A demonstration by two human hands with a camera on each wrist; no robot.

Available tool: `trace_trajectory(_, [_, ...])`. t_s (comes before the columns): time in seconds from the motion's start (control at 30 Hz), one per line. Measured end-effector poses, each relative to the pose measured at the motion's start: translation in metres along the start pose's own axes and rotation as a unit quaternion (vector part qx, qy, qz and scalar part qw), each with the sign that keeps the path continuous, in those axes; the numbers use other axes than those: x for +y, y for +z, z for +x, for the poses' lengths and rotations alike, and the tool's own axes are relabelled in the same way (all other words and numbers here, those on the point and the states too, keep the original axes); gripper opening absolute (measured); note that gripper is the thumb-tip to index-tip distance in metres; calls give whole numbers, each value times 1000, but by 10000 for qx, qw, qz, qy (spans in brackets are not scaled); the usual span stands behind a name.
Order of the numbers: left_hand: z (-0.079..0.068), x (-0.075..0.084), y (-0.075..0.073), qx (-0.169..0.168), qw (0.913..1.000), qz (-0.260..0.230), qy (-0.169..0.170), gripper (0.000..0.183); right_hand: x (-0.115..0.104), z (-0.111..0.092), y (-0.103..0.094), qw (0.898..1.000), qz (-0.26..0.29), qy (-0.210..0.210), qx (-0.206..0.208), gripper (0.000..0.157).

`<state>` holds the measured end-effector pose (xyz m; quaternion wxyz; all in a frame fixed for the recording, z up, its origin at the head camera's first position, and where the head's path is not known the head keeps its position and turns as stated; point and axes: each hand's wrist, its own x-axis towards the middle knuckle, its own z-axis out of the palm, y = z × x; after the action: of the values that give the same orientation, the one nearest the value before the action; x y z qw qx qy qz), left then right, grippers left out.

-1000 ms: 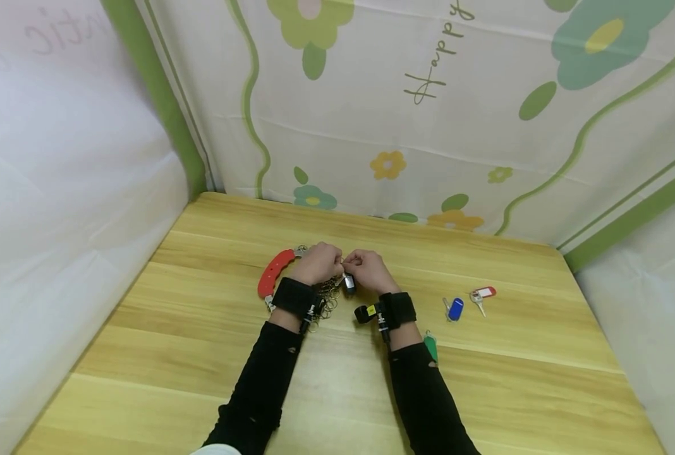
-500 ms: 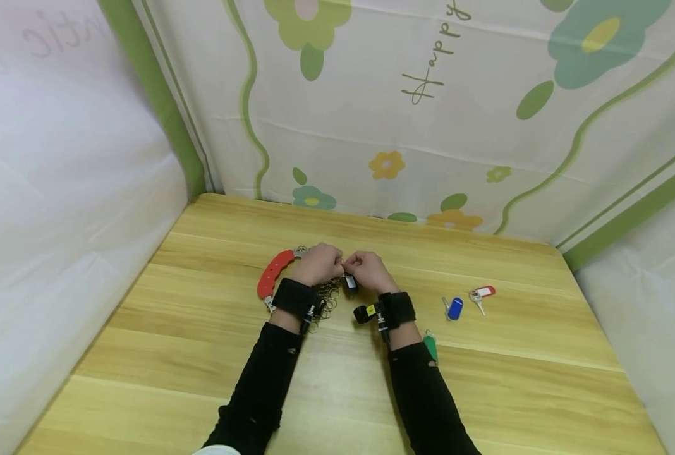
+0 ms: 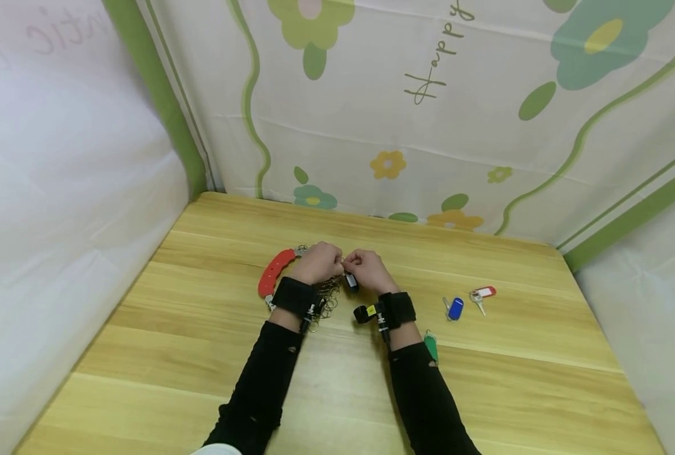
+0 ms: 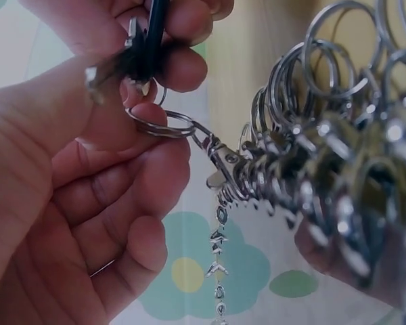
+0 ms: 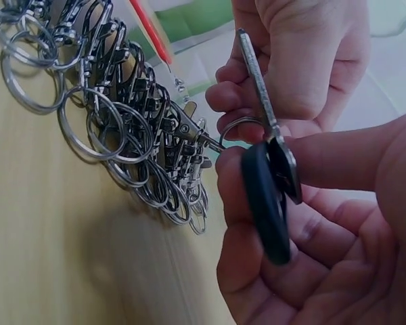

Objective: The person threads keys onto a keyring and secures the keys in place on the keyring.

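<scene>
My left hand (image 3: 322, 262) and right hand (image 3: 370, 272) meet above the wooden table with fingertips nearly touching. The left fingers pinch a metal key ring (image 4: 166, 125), which is joined to a swivel clasp (image 4: 223, 159) at the end of a row of clasps. The right thumb and fingers pinch a key (image 5: 257, 84) near the ring. A dark key tag (image 5: 264, 206) hangs with the key, seen edge-on; from the head it shows a pale label. Fingers hide where key and ring meet. Several clasps with split rings (image 3: 328, 300) lie beside the left wrist.
A red curved handle (image 3: 275, 273) with metal ends lies left of the left hand. To the right are a blue-tagged key (image 3: 455, 309), a red-tagged key (image 3: 483, 292) and a green tag (image 3: 431, 347) partly behind the right sleeve. A flowered curtain (image 3: 337, 126) backs the table (image 3: 201, 379).
The dark tag has swung and turned slightly below the fingers. Both hands stay almost in the same place, keeping their pinch.
</scene>
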<state>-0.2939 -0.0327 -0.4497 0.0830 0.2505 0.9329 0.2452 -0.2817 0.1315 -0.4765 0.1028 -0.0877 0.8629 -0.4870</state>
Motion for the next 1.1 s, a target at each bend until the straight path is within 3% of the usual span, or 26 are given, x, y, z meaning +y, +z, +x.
trace_trajectory(0.27, [2,0,1,-60,9999,100,-19,25,-3,0,0,9997,-196,-108,14,12])
trace_trajectory(0.57, [1,4,1,-142,9995,5,-283,26,-5,-2,-2,9994,-308,-114,78,11])
trace_trajectory(0.8, [-1,3,1,-161,9996,-133,-178,18,-3,-2,-3,9998,-60,80,197,14])
trace_trajectory(1.1, [-3,2,0,-191,9996,-202,-110,21,1,-1,-2,9998,-147,-47,136,13])
